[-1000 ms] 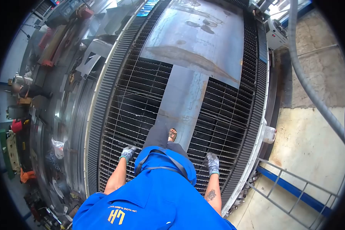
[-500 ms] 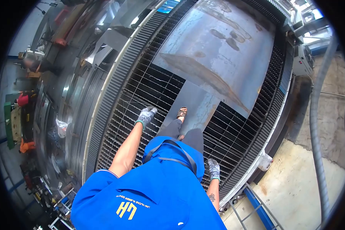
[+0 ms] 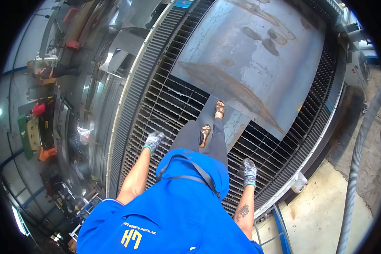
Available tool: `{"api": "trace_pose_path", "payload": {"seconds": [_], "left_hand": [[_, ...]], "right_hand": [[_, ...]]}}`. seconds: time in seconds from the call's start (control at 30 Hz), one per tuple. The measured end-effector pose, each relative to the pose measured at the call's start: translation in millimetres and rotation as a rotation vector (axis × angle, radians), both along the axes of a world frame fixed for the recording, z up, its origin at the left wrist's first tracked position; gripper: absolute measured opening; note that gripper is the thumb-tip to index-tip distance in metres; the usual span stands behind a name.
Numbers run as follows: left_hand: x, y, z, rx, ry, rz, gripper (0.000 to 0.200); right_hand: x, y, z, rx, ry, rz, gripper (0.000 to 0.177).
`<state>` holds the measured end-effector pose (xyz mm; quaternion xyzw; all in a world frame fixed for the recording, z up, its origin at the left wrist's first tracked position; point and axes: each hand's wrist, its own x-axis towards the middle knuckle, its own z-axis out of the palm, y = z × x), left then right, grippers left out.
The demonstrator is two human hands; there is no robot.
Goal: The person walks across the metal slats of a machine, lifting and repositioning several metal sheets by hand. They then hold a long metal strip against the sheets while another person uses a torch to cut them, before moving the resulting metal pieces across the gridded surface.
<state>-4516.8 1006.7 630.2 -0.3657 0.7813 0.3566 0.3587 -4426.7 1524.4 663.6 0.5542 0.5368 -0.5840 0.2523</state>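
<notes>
In a grey patterned glove with a teal cuff, my left hand point(image 3: 154, 141) hangs in the air over the slatted metal grate point(image 3: 180, 99). Its fingers are loosely bent, a bit blurred, and hold nothing I can see. My right hand point(image 3: 249, 172), gloved the same way, hovers above the slats on the other side, fingers loose and thumb apart. Between the hands a narrow metal strip point(image 3: 235, 125) lies on the grate with my sandalled feet point(image 3: 205, 130) on it. Beyond it rests a large metal sheet point(image 3: 249, 63) with rusty marks.
Ribbed rails point(image 3: 133, 95) edge the grate. On the right a grey corrugated hose point(image 3: 354, 178) runs over the concrete floor, near a machine cabinet point(image 3: 356, 70). Metal stock point(image 3: 98, 101) is stacked on the left, with another person point(image 3: 51, 72) farther off. A blue-framed ladder-like rack point(image 3: 279, 228) stands lower right.
My feet have advanced along the strip toward the large sheet. My left hand has dropped slightly back in view, while my right hand has swung forward and outward.
</notes>
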Motion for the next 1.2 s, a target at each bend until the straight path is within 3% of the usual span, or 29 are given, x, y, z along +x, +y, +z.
{"api": "trace_pose_path", "payload": {"seconds": [0.1,0.17,0.23,0.37,0.47,0.5,0.57,0.63,0.67,0.7,0.77,0.8,0.83,0.9,0.97,1.0,1.07,1.2], "left_hand": [[-44,26,23,0.037,-0.071,0.01,0.044],[-86,47,44,0.055,0.012,0.156,0.041],[-130,70,67,0.097,0.068,0.166,0.034],[-199,91,43,0.27,0.005,0.302,0.024],[-237,95,-44,0.298,-0.153,0.51,0.026],[-257,100,-68,0.299,-0.209,0.578,0.027],[-286,104,-138,0.34,-0.264,0.602,0.028],[-285,82,-265,0.518,-0.154,0.601,0.027],[-285,71,-329,0.61,-0.102,0.604,0.028],[-284,55,-396,0.539,-0.287,0.684,0.027],[-310,70,-453,0.339,-0.199,0.649,0.024],[-305,54,-513,0.377,-0.165,0.515,0.023],[-311,59,-541,0.363,-0.241,0.586,0.018],[-303,57,-608,0.467,-0.299,0.457,0.016],[-292,66,-652,0.521,-0.35,0.374,0.022],[-299,90,-632,0.376,-0.324,0.286,0.031],[-290,99,-648,0.473,-0.339,0.392,0.035],[-262,104,-649,0.57,-0.394,0.454,0.026]], "right_hand": [[-62,16,10,-0.024,0.005,0.015,0.035],[-91,22,5,-0.054,0.032,0.051,0.032],[-122,24,11,-0.079,0.096,0.076,0.024],[-179,13,-19,-0.108,0.037,-0.041,0.023],[-213,-7,-87,-0.151,0.067,0.076,0.023],[-231,-26,-107,-0.146,-0.026,-0.08,0.024],[-232,-35,-200,-0.302,-0.078,0.139,0.042],[-224,-62,-293,-0.283,0.036,0.059,0.041],[-245,-86,-300,-0.241,-0.039,-0.083,0.043],[-239,-95,-345,-0.359,0.007,-0.172,0.044],[-219,-122,-444,-0.15,0.181,0.304,0.037],[-259,-145,-443,-0.18,-0.084,0.171,0.033],[-236,-149,-507,-0.409,-0.149,0.091,0.033],[-252,-179,-548,-0.317,-0.227,0.108,0.037],[-256,-194,-590,-0.255,-0.221,0.234,0.038],[-253,-200,-606,-0.191,-0.195,0.352,0.039],[-231,-204,-646,-0.145,-0.136,0.447,0.039],[-230,-202,-632,0.038,-0.009,0.653,0.036]]}}
